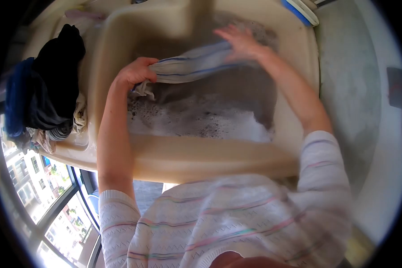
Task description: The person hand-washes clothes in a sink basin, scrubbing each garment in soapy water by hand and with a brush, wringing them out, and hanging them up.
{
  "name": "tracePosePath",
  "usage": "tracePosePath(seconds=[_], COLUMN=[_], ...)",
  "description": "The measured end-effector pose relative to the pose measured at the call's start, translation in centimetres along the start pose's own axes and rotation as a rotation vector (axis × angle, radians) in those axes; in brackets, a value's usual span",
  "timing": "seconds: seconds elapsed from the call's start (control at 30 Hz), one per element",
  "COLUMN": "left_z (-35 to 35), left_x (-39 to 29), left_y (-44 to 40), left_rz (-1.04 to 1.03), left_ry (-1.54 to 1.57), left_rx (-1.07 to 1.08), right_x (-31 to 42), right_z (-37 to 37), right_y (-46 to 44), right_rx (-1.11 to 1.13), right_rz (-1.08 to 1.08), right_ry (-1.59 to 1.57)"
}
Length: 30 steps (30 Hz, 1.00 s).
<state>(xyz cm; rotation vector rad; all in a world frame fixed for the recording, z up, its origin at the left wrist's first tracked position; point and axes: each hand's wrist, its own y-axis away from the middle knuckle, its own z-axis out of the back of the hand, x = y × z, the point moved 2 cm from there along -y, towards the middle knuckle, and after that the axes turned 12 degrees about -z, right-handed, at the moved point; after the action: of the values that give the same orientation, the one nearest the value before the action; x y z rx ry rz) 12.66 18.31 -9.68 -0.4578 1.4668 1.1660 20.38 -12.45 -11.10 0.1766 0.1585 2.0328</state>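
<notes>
A white cloth with blue stripes [190,65] is stretched out above the murky water of a beige sink. My left hand [137,72] is closed around one end of it, and a crumpled bit hangs below the fist. At the cloth's other end is my right hand [242,43], slightly smeared by motion, with its fingers spread apart. It is over or against the fabric; whether it touches I cannot tell. Grey soapy water [201,96] fills the basin, with white suds [219,123] along the near side.
Dark clothes [53,80] lie heaped on the ledge left of the basin, with lighter pieces [79,114] under them. The sink's beige rim [210,156] runs along my front. A blue and white object [301,12] rests at the far right corner. Windows [62,201] are at the lower left.
</notes>
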Motion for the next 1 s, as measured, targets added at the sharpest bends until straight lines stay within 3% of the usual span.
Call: tracePosePath(seconds=[0.03, 0.1, 0.17, 0.2, 0.23, 0.3, 0.4, 0.5, 0.53, 0.57, 0.6, 0.67, 0.7, 0.73, 0.8, 0.87, 0.9, 1.0], left_z=[0.4, 1.5, 2.0, 2.0, 2.0, 0.6, -2.4, -4.3, -4.8, -5.6, -7.1, -8.5, -9.7, -9.2, -7.4, -5.6, -3.8, -2.2], left_x=[0.6, 1.7, 2.5, 3.2, 3.7, 4.6, 3.3, 4.6, 5.1, 5.0, 2.9, 4.7, 6.0, 5.6, 2.2, 0.2, 0.1, 1.1], left_y=[0.1, 0.3, -0.3, -0.7, -0.8, -1.1, -2.0, -4.1, -5.3, -6.2, -6.2, -7.7, -8.1, -7.8, -6.4, -5.0, -3.7, -3.2], left_rz=[-0.006, 0.009, -0.005, -0.02, -0.037, -0.03, -0.046, -0.017, 0.052, 0.121, 0.178, -0.074, -0.113, -0.069, 0.02, 0.027, -0.011, -0.083], left_ry=[0.053, 0.106, 0.14, 0.146, 0.152, 0.292, 0.468, 0.753, 0.873, 0.992, 1.079, 1.017, 1.243, 1.049, 0.66, 0.331, 0.194, -0.195], left_rx=[0.011, -0.062, -0.103, -0.115, -0.132, -0.135, -0.189, -0.179, -0.139, -0.093, -0.112, -0.163, -0.12, -0.15, -0.203, -0.181, -0.142, -0.129], right_x=[1.7, 2.5, 1.6, 0.5, -0.1, -0.8, -0.3, 5.4, 7.3, 9.5, 10.7, 13.6, 12.9, 10.8, 4.2, -2.9, -4.7, -9.1], right_z=[-1.3, -2.5, -6.0, -7.0, -7.2, -5.2, -6.4, -2.3, -1.3, 0.1, -2.9, 0.9, -0.3, -2.0, -3.5, -4.6, -2.8, -1.8], right_y=[-0.1, -0.9, -1.9, -2.0, -1.8, 0.9, 2.3, 2.8, 3.1, 4.0, 3.3, 5.2, 4.7, 3.7, 2.9, 3.5, 4.4, 4.7], right_rx=[0.04, 0.404, 0.594, 0.622, 0.647, 0.541, 0.207, 0.391, 0.347, 0.206, -0.161, -0.209, -0.235, -0.288, -0.073, -0.052, 0.129, 0.192], right_rz=[-0.032, -0.175, -0.19, -0.245, -0.302, -0.505, -0.711, -0.397, -0.24, -0.218, 0.028, -0.002, -0.082, -0.172, -0.486, -0.589, -0.681, -0.481], right_ry=[0.03, 0.061, 0.072, -0.078, -0.229, -0.851, -1.543, -1.746, -1.633, -1.381, -1.243, -1.142, -1.049, -0.953, -0.888, -0.749, -0.789, -0.584])
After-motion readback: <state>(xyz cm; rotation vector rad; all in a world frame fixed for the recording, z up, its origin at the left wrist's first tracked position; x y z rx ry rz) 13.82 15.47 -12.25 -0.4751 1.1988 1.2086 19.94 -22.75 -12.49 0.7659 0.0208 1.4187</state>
